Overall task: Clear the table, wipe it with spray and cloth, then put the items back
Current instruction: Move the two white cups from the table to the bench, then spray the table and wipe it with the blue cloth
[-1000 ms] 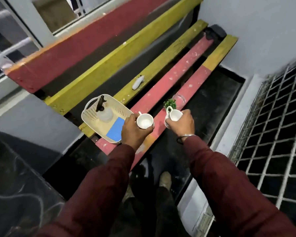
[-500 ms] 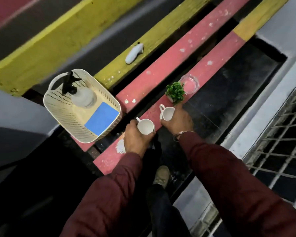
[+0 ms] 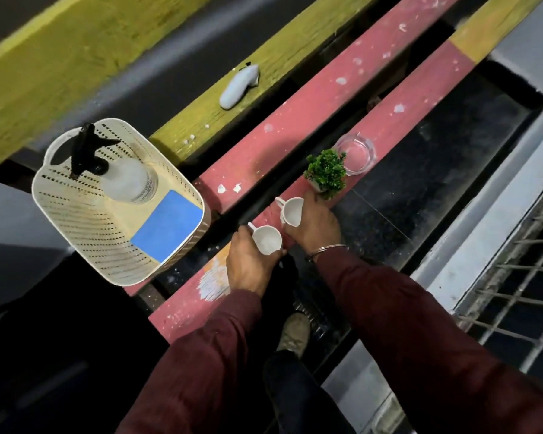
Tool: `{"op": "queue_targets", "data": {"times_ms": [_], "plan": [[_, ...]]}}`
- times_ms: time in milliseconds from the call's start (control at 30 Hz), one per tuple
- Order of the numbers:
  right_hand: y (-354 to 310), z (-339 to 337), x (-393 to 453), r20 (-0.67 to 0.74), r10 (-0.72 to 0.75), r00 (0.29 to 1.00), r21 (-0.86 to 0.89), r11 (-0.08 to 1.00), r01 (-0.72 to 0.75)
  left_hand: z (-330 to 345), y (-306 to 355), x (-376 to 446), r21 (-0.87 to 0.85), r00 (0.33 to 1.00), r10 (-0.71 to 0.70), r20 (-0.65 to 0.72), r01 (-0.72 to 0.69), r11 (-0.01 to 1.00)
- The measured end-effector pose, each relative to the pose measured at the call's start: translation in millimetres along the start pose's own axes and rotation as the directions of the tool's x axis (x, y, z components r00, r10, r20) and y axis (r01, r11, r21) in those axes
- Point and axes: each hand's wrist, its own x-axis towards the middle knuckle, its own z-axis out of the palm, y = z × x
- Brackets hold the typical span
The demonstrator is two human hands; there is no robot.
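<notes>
Head cam, looking down: my left hand (image 3: 253, 266) is wrapped round a small white ceramic cup (image 3: 266, 239) at frame centre, and my right hand (image 3: 314, 222) is closed on a second white cup w/ handle (image 3: 290, 209) just above-right of it. Both cups sit low over the narrow red painted plank (image 3: 326, 98) running diagonally up to the right; can't tell if their bases are down on it yet. A little green potted plant (image 3: 326, 169) is just beyond my right fingers, w/ a clear glass dish (image 3: 356, 153) right behind it. Cream perforated plastic basket (image 3: 85, 214) at left holds the clear spray bottle w/ black trigger (image 3: 119, 173) and the folded blue cloth (image 3: 166, 225).

Risks, imo: plank is narrow w/ open gaps either side, so a cup set off-centre could tip off the edge. Right knuckles are v. close to the plant, so a careless release could knock it into the dish. The two cups are nearly touching and could clink.
</notes>
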Motion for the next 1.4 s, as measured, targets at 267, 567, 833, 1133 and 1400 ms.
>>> {"op": "queue_targets", "data": {"times_ms": [267, 567, 833, 1133, 1400], "plan": [[1.1, 11.5, -3.6, -0.014, -0.049, 0.999, 0.017, 0.999, 0.05, 0.0, -2.9, -2.5, -0.002, 0.999, 0.035, -0.002, -0.035, 0.999], [-18.6, -16.8, -22.6, -0.053, -0.092, 0.994, 0.067, 0.993, 0.096, -30.9, 14.7, -23.9, 0.171, 0.994, 0.106, 0.032, -0.11, 0.979], [-87.2, -106.2, -59.3, -0.271, -0.274, 0.923, -0.093, 0.962, 0.258, -127.5, 74.0, -57.6, 0.465, 0.895, 0.439, -0.079, -0.357, 0.81], [-185.0, -208.1, -110.3, -0.216, -0.472, 0.855, -0.283, 0.868, 0.408, -263.9, 125.4, -107.2, 0.528, 0.853, 0.485, -0.192, -0.326, 0.784], [-293.6, -254.1, -161.1, -0.261, -0.642, 0.721, -0.401, 0.751, 0.524, -400.3, 130.6, -157.4, 0.586, 0.747, 0.532, -0.398, -0.24, 0.774]]}}
